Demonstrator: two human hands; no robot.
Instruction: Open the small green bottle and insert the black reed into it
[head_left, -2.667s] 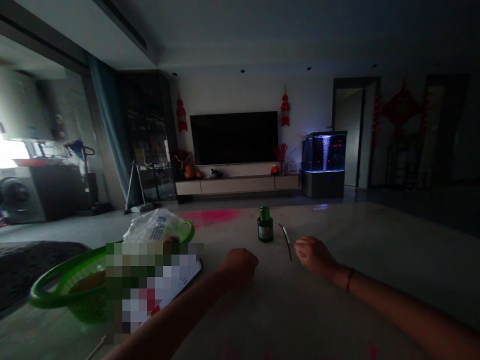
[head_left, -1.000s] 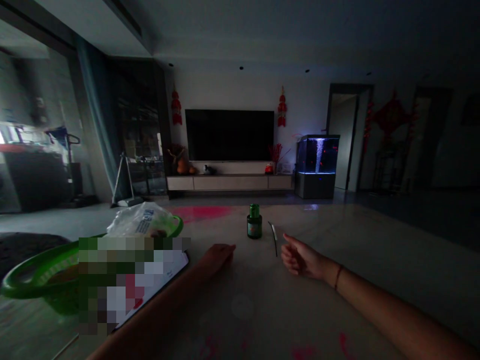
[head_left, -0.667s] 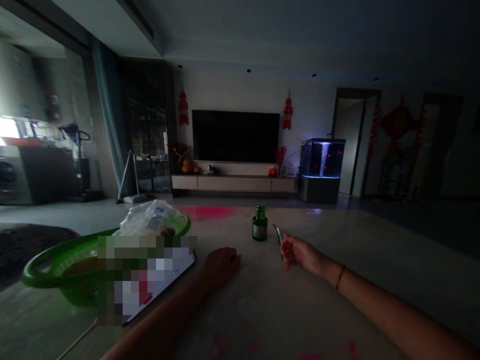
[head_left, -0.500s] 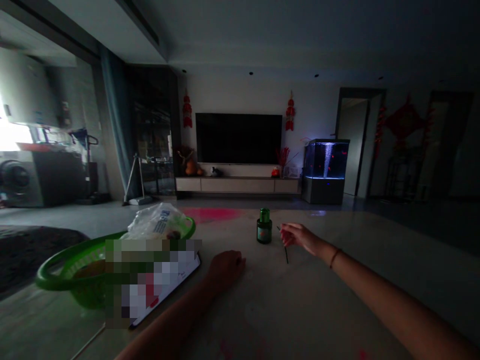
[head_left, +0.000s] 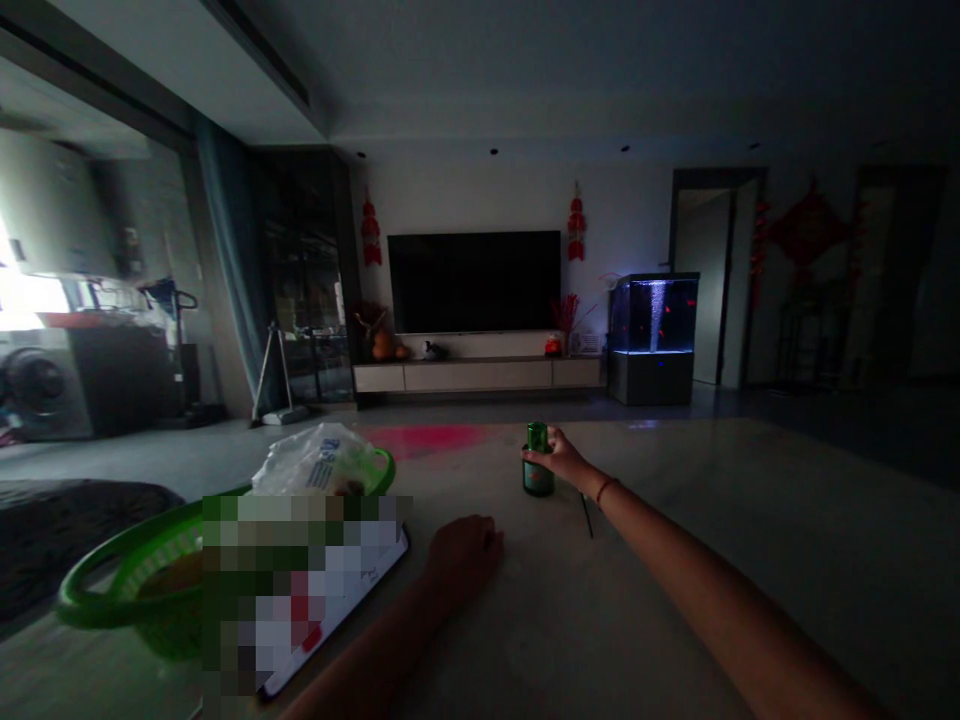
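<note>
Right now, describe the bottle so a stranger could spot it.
On the pale table, right of the green basket, stands a small green bottle gripped by the right hand. Only it is upright; the thin dark stick beside it lies flat.

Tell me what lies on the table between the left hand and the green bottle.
Nothing: the head view shows bare table between the left hand and the green bottle.

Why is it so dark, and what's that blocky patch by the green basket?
Head view: dim room, lit by a bright glare far left and the glowing fish tank; the right hand on the green bottle shows faintly; the patch is pixel blurring.
</note>
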